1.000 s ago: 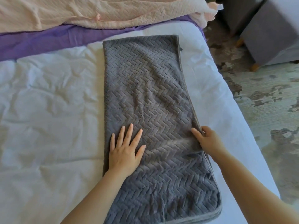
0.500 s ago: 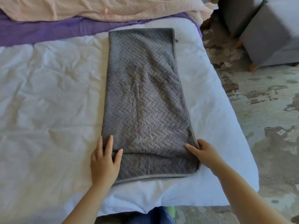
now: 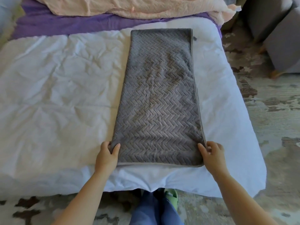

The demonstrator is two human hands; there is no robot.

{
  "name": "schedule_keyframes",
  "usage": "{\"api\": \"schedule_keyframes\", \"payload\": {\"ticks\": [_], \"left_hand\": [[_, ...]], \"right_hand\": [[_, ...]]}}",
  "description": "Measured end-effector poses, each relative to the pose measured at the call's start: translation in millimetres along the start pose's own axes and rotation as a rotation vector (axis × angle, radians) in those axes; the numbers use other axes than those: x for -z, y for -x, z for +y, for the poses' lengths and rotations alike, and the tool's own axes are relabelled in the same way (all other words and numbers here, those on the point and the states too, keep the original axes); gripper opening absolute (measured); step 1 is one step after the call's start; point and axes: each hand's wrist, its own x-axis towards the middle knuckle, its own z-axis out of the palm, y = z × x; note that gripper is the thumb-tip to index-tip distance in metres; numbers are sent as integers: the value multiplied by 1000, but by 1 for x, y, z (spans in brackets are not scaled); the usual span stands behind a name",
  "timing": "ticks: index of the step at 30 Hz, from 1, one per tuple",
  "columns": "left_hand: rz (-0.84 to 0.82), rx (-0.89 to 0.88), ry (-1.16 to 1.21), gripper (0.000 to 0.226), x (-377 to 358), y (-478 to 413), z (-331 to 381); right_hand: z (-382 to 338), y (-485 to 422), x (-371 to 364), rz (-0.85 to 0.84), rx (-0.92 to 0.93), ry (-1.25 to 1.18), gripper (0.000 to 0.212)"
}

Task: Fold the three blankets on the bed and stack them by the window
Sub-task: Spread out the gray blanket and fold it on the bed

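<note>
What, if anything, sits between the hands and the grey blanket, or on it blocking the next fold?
Nothing visible. The left hand and right hand grip the grey blanket at its near corners, and its top is bare. The peach blanket and purple blanket lie beyond its far end.

The grey blanket [image 3: 159,98] is thick, plush cloth, matt, embossed all over with a raised herringbone weave and edged with a smoother stitched hem. Under it the white bed cover [image 3: 56,95] is thin, smooth cloth, heavily creased, with a faint sheen where light falls. The purple blanket [image 3: 65,25] looks like soft, matt fleece. The peach blanket [image 3: 146,7] is a crinkled, finely textured cloth. The grey stools [image 3: 282,46] are upholstered in flat, matt fabric, with feet [image 3: 276,73] that look like varnished wood. The rug [image 3: 276,111] appears low-piled and mottled.
</note>
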Motion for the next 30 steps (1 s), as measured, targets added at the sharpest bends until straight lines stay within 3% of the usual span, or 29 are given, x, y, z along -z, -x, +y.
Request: {"api": "schedule_keyframes", "payload": {"ticks": [2, 5, 7, 9, 11, 14, 16, 19, 22, 25, 27, 30], "left_hand": [[19, -91, 65, 47, 4, 6, -4], [-33, -209, 120, 41, 11, 15, -13], [-113, -198, 167, 22, 19, 18, -14], [-194, -157, 267, 19, 29, 21, -7], [-258, -101, 458, 28, 41, 25, 6], [-394, 12, 929, 34, 60, 21, 29], [-477, 16, 1116, 40, 72, 16, 41], [-442, -106, 943, 47, 73, 12, 59], [-181, -242, 524, 30, 70, 2, 76], [19, -314, 323, 8, 69, -24, 93], [31, -276, 287, 8, 70, -45, 107], [-34, -232, 342, 14, 67, -79, 128]], "right_hand": [[2, 0, 5, 9, -22, -37, 19], [0, 3, 11, -105, -118, -207, 35], [-3, 2, 18, -146, -116, -207, 40], [-7, 1, 27, -169, -84, -203, 30], [-12, 0, 38, -212, -63, -305, 16], [-24, -3, 55, -275, -106, -612, 32], [-34, -7, 65, -282, -140, -794, 38], [-48, -14, 73, -305, -85, -910, 41], [-63, -19, 70, -245, 98, -540, 35], [-84, -35, 63, -61, 232, -245, 19], [-97, -52, 61, -53, 236, -262, 6], [-114, -84, 56, -49, 174, -294, 24]]}}
